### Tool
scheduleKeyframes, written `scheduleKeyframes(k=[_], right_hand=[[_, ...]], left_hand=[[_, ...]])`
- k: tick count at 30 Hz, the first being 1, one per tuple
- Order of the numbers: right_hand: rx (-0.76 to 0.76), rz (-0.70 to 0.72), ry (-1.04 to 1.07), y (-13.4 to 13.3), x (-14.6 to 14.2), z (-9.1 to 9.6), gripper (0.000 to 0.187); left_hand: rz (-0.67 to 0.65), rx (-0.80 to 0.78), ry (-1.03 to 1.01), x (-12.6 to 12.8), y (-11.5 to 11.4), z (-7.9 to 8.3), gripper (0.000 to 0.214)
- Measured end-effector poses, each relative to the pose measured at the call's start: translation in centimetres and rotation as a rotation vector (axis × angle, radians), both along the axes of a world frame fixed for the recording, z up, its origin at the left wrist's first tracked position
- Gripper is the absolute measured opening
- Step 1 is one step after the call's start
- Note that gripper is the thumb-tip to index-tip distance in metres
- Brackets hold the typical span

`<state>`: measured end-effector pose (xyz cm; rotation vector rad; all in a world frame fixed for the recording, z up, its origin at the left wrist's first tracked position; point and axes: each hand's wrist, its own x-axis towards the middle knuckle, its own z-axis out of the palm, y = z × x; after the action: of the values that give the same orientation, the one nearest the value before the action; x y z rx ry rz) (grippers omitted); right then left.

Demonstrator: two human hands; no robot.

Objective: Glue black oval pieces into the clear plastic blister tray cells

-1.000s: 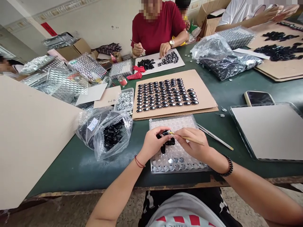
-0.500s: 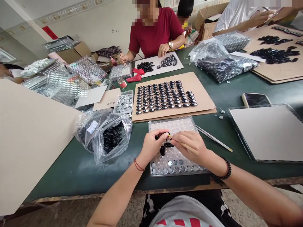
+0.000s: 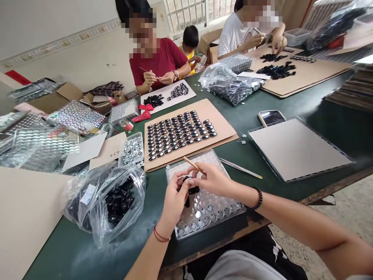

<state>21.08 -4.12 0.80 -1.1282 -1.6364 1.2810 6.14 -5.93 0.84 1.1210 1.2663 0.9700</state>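
Note:
Over a clear plastic tray [image 3: 208, 196], my left hand [image 3: 174, 194] is closed on a small glossy black piece [image 3: 185, 179], mostly hidden by the fingers. My right hand [image 3: 214, 179] touches that piece with its fingertips. It also grips a thin wooden stick [image 3: 194, 165], which slants up and left. Just under the fingers, two more black pieces lie on the tray: one sideways [image 3: 193, 190], one upright [image 3: 187, 201]. Round silvery discs [image 3: 200, 224] sit in the tray's near cups.
Beyond the tray, cardboard [image 3: 221, 132] bears rows of black pieces. At left are an open plastic bag [image 3: 96, 221] of black pieces and a box of silvery bits [image 3: 132, 149]. Tweezers [image 3: 241, 168], a phone [image 3: 272, 117] and a board-covered tray [image 3: 300, 149] lie right. Co-workers sit opposite.
The view has swung right. The stick's visible end has turned from pointing down-right to up-left, and my right fingertips have come onto the black piece in my left hand.

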Motion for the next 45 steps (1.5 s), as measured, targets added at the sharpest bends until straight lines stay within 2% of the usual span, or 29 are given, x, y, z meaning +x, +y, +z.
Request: scheduleKeyframes(k=[3,6,9,11,14,16,19,22,26,31,36,40,42,43,45], right_hand=[[-0.023,0.019,0.027,0.4,0.0,-0.3,0.022],[-0.013,0.111,0.046,0.5,-0.1,-0.2,0.014],[0.026,0.146,-0.034,1.7,-0.2,0.3,0.011],[0.102,0.052,-0.153,4.1,0.1,0.4,0.012],[0.215,-0.184,-0.350,10.1,1.7,0.4,0.015],[0.231,-0.295,-0.419,14.4,3.4,0.3,0.015],[0.208,-0.416,-0.538,19.4,5.9,-0.2,0.014],[0.144,-0.425,-0.633,22.0,7.4,-1.2,0.017],[0.069,-0.377,-0.689,23.3,8.0,-2.3,0.022],[-0.002,-0.361,-0.642,23.4,8.3,-2.2,0.022],[0.075,-0.445,-0.417,21.2,7.4,0.3,0.025],[0.168,-0.433,-0.196,15.7,5.7,2.4,0.036],[0.181,-0.351,-0.102,12.0,4.6,2.9,0.040],[0.189,-0.273,0.043,10.1,4.0,2.9,0.040],[0.165,-0.148,0.206,6.7,2.6,2.6,0.043]], left_hand=[[-0.055,-0.032,-0.051,-0.1,0.1,-0.1,0.025],[-0.071,-0.017,-0.071,-0.3,0.2,0.1,0.027],[-0.050,-0.040,-0.110,-0.6,0.2,0.6,0.028],[-0.028,-0.101,-0.233,-0.9,0.3,1.1,0.027],[0.070,-0.286,-0.531,-1.7,0.7,1.7,0.023],[0.179,-0.408,-0.690,-2.3,0.9,1.8,0.023],[0.289,-0.489,-0.790,-2.9,1.1,1.8,0.031],[0.283,-0.509,-0.825,-3.1,1.1,1.6,0.036],[0.231,-0.507,-0.865,-3.0,1.1,1.4,0.032],[0.188,-0.478,-0.899,-3.1,1.3,1.3,0.024],[0.202,-0.447,-0.894,-3.5,1.3,1.4,0.027],[0.252,-0.426,-0.884,-3.5,1.4,1.4,0.030],[0.259,-0.408,-0.870,-3.5,1.5,1.4,0.030],[0.245,-0.399,-0.864,-3.5,1.6,1.5,0.029],[0.196,-0.380,-0.853,-3.6,1.8,1.5,0.026]])
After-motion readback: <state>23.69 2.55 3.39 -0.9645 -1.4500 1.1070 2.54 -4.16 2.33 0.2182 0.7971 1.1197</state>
